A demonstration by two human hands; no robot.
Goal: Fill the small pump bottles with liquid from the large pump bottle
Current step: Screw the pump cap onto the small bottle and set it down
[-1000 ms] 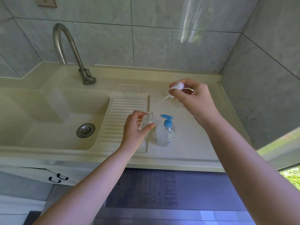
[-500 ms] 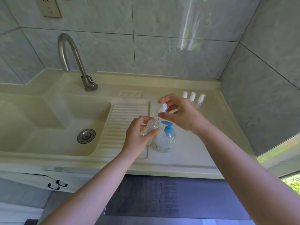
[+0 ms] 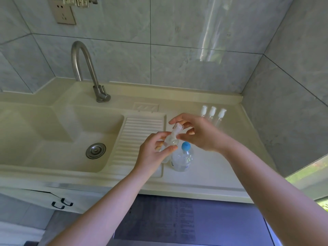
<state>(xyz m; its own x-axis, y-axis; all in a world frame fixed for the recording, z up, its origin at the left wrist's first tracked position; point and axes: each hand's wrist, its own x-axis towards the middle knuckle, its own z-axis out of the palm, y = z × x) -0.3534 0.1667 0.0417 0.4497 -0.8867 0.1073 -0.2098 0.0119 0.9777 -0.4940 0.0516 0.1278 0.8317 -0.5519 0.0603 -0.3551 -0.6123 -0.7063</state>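
The cream surface point(image 3: 204, 176) carries a sink basin point(image 3: 58, 137) with a steel faucet point(image 3: 85, 68). The large pump bottle point(image 3: 182, 159), clear with a blue pump head, stands upright near the front edge; its label print is too small to read. Just above it, the left hand point(image 3: 152, 153) grips the body of a tilted small pump bottle point(image 3: 171, 139) with curled fingers. The right hand point(image 3: 200, 134) pinches that bottle's white cap, largely hiding it. Three more small bottles point(image 3: 212, 113) stand at the rear, partly hidden behind the right hand.
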